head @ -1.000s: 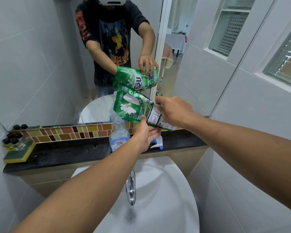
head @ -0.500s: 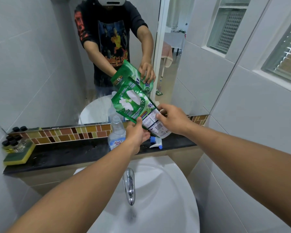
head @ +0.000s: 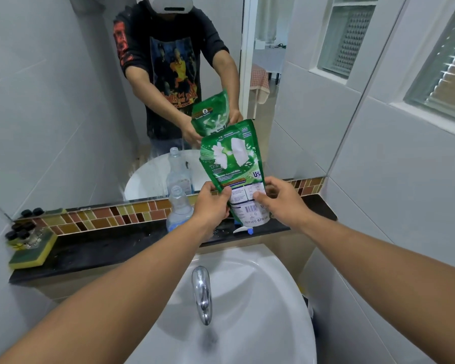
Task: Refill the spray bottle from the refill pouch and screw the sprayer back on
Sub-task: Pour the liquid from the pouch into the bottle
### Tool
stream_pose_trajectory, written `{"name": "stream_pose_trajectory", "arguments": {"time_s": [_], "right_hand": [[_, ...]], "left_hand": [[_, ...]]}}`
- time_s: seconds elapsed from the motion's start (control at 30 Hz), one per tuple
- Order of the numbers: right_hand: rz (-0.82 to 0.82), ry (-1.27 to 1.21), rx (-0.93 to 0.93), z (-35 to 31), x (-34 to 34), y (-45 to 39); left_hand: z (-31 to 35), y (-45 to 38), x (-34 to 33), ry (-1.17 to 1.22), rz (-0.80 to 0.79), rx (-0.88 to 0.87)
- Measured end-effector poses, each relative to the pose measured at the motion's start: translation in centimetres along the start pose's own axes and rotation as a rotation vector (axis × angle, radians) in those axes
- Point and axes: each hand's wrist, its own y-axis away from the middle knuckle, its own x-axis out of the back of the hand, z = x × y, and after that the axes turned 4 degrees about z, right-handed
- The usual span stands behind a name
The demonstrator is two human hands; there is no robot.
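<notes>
Both our hands, left hand (head: 212, 203) and right hand (head: 279, 202), pinch the pouch (head: 234, 169) low down, held upright. Bottle (head: 179, 208) open at 9 o'clock on the table (head: 111, 245), contents unclear. Sprayer (head: 243, 229) lies under the pouch. Pouring step seems finished or paused; next likely screwing the sprayer on.

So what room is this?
A bathroom, most likely: a white sink with a chrome tap, a wall mirror over a dark ledge, and tiled walls.
</notes>
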Motion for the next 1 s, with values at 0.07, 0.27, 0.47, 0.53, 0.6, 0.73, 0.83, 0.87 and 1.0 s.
{"name": "stream_pose_trajectory", "arguments": {"time_s": [0.07,0.27,0.47,0.53,0.6,0.73,0.83,0.87,1.0], "right_hand": [[0.010,-0.035,-0.018,0.8,0.4,0.2],[0.076,-0.134,-0.063,3.4,1.9,0.6],[0.150,-0.191,-0.106,6.7,4.3,0.4],[0.165,-0.202,-0.120,7.6,5.4,0.5],[0.189,-0.201,-0.118,8.5,6.4,0.5],[0.225,-0.208,-0.140,10.5,8.4,0.0],[0.268,-0.210,-0.169,12.2,9.8,-0.8],[0.283,-0.206,-0.178,12.7,10.2,-1.0],[0.315,-0.205,-0.197,14.7,11.2,-2.2]], "left_hand": [[0.1,0.2,-0.4,-0.062,-0.031,-0.022],[-0.2,0.0,-2.7,-0.188,-0.071,-0.085],[-0.7,-0.2,-6.2,-0.263,-0.126,-0.138],[-1.1,-0.4,-7.7,-0.290,-0.141,-0.145],[-1.6,-0.6,-9.2,-0.304,-0.148,-0.154],[-2.5,-1.3,-12.4,-0.328,-0.166,-0.163],[-3.2,-1.9,-14.7,-0.378,-0.163,-0.191],[-3.3,-2.1,-15.5,-0.393,-0.163,-0.199],[-3.9,-2.8,-18.2,-0.409,-0.151,-0.179]]}}
